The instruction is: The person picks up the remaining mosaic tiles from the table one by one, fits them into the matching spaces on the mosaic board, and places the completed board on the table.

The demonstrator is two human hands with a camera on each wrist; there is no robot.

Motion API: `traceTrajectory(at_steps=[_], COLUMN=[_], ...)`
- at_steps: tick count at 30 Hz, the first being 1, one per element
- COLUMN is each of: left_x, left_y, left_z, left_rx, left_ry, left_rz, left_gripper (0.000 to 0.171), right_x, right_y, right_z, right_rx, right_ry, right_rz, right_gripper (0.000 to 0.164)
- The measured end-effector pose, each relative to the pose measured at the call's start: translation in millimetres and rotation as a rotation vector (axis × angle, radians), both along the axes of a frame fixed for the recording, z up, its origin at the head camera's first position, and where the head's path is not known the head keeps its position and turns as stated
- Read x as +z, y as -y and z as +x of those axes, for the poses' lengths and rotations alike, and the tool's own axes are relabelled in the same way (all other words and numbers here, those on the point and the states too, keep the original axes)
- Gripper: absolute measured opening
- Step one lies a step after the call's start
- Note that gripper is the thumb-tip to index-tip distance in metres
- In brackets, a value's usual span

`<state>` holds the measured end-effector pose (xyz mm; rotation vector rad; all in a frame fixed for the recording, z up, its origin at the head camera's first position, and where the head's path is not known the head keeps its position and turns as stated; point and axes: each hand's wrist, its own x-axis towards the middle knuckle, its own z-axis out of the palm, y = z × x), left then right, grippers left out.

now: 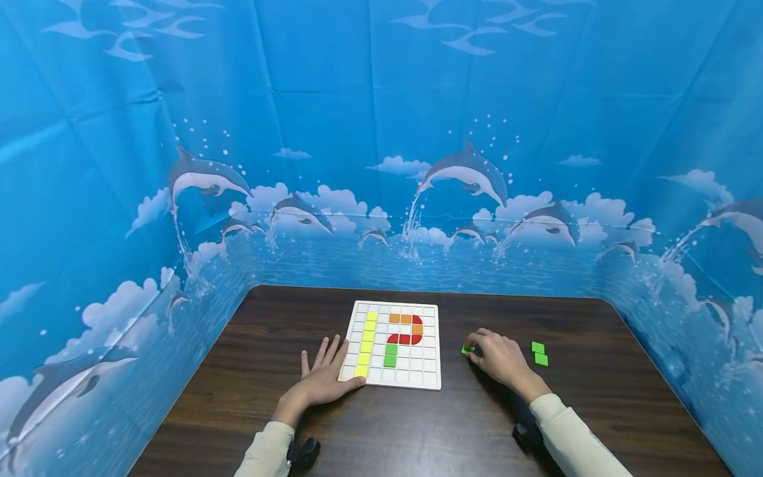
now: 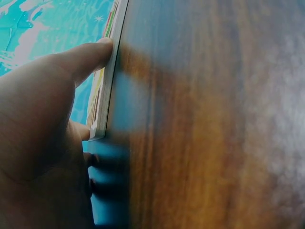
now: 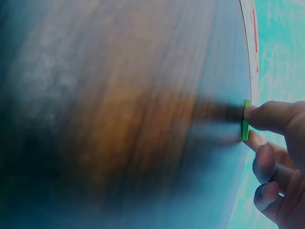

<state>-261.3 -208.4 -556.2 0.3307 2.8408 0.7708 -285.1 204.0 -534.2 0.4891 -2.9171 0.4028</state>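
A white grid board lies on the dark table, with a column of yellow tiles on its left part. Orange tiles, red curved tiles and green tiles form a second shape on it. My left hand rests with fingers spread at the board's lower left; its thumb touches the near edge. Right of the board, my right hand pinches a green square tile between thumb and finger, at the table surface. That hand partly hides the tile in the head view.
Two loose green tiles lie on the table to the right of my right hand. A blue curtain with dolphins surrounds the table's back and sides. Each wrist wears a dark device.
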Motion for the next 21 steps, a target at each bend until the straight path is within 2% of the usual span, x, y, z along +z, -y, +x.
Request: traceTrajectory(at_steps=[4,11,16,21], left_x=[-4.8,5.9,-7.2,-10.5], left_y=[2,-3,1,3], left_z=[-2.9,2.4,-3.5,-4.6], left_rx=[0.012,0.022,-0.002,-0.008], left_ry=[0.012,0.032,-0.016,-0.038], left_rz=[-0.028,-0.031,-0.015,-0.015], left_gripper=[0.110,0.106,0.110,0.110], right_x=[-0.1,2.5,2.0,1.1], right_y=[0,0,1,7], right_z=[0.6,1.6,1.5,3.3], right_rx=[-0.006,-0.006,0.014,0.041], right_ry=[0.011,0.029,0.016,0.001], right_rz=[-0.008,-0.024,-0.051,-0.070], right_gripper=[0.009,0.009,0.009,0.009])
